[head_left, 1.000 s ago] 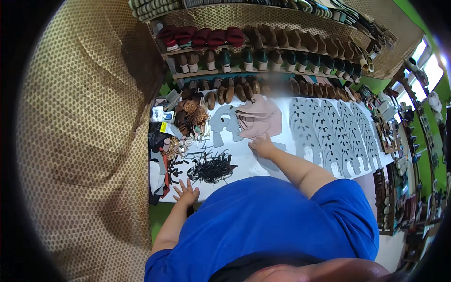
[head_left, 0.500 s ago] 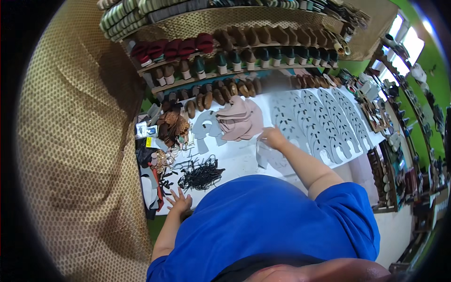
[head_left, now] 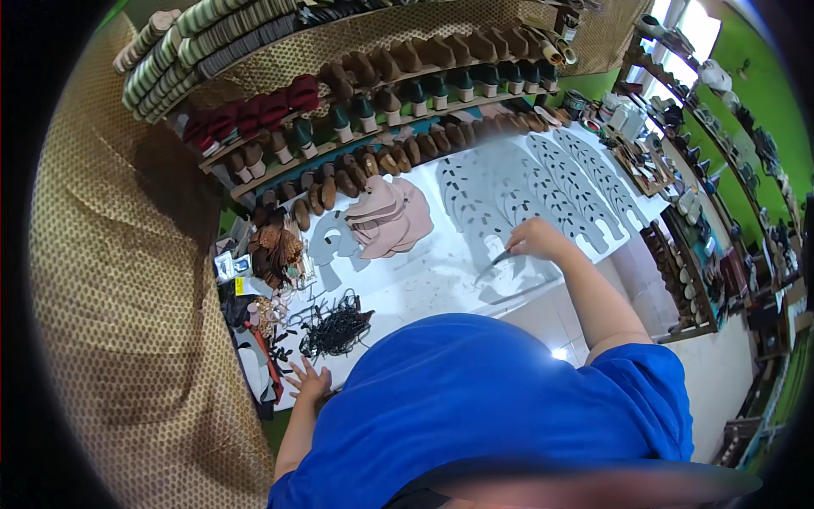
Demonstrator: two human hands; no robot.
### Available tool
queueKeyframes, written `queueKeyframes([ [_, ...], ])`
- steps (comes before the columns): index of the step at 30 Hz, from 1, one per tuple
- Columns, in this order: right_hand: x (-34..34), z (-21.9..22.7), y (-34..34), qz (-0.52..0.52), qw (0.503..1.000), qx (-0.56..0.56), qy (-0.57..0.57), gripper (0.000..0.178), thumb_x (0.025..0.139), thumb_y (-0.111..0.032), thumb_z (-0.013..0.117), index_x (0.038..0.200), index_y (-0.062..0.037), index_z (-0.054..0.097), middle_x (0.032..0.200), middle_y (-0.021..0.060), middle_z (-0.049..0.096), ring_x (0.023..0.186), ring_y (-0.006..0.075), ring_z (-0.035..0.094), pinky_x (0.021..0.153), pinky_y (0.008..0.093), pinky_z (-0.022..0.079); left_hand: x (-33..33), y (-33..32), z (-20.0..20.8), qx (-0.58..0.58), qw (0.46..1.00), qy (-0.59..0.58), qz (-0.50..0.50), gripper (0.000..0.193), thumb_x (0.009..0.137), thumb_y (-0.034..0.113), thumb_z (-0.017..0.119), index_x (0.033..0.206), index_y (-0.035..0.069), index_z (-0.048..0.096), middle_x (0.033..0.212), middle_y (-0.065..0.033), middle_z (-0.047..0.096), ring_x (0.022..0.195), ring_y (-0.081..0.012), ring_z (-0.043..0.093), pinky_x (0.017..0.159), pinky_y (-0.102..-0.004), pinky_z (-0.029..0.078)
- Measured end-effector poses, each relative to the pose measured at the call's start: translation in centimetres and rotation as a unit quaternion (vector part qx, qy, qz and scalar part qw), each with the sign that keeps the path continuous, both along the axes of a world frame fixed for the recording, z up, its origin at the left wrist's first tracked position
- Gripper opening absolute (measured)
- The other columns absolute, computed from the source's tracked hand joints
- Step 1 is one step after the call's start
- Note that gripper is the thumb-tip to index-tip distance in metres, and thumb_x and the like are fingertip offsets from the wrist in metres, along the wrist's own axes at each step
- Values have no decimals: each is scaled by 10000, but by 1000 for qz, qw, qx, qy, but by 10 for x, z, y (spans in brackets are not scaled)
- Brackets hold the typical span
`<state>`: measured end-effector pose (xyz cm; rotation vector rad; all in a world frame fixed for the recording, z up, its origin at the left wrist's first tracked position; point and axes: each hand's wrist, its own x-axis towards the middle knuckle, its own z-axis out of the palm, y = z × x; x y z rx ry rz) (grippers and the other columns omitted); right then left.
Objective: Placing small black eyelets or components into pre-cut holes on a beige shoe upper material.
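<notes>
My right hand [head_left: 536, 239] is over the front of the white table, its fingers pinched on a thin grey strip [head_left: 493, 266] that slants down to the left. The strip is blurred, and its kind is hard to make out. Just beyond lie rows of overlapping grey shoe-upper pieces [head_left: 551, 182] dotted with small dark tabs. Fingers spread, my left hand [head_left: 309, 379] rests at the table's near left edge and holds nothing. A tangled heap of black straps [head_left: 337, 327] lies just past it.
A pile of pink cut pieces [head_left: 394, 212] lies mid-table, beside loose grey pieces [head_left: 332, 246]. Brown patterned scraps [head_left: 275, 254] crowd the left end. Behind, shelves carry shoe lasts [head_left: 411, 97] and maroon shoes [head_left: 263, 110]. A patterned curtain [head_left: 127, 297] hangs at left.
My view has swung to the right. My right hand has moved right along the table, with the grey strip in its fingers. My left hand stays spread at the near left edge.
</notes>
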<state>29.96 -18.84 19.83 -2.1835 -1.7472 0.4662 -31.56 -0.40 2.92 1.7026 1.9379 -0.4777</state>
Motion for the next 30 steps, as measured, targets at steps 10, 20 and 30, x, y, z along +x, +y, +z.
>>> queueKeyframes([
  [10, 71, -145, 75, 19, 985, -156, -74, 187, 789, -303, 738, 945, -212, 790, 953, 41, 746, 934, 252, 696, 774, 415, 535, 10, -9, -8, 72, 997, 8, 28, 888, 927, 554, 508, 1615, 223, 54, 1683, -114, -75, 1523, -439, -75, 1152, -704, 61],
  [20, 82, -185, 111, 36, 982, -121, -143, 170, 808, -274, 685, 951, -232, 767, 1023, 28, 729, 1065, 261, 653, 1052, 629, 350, 82, -45, -16, 100, 982, -14, 162, 940, 932, 577, 506, 1603, 78, 76, 1679, -156, -19, 1544, -369, 2, 1190, -630, 74],
  [30, 69, -190, 72, 92, 980, 54, -171, 574, 910, -350, 611, 1434, -153, 488, 1517, 110, 429, 1443, 296, 341, 1176, 598, 218, 149, -68, -23, 196, 973, -8, 118, 1072, 882, 570, 597, 1596, 53, -15, 1661, -217, -78, 1527, -436, -51, 1216, -561, 68],
])
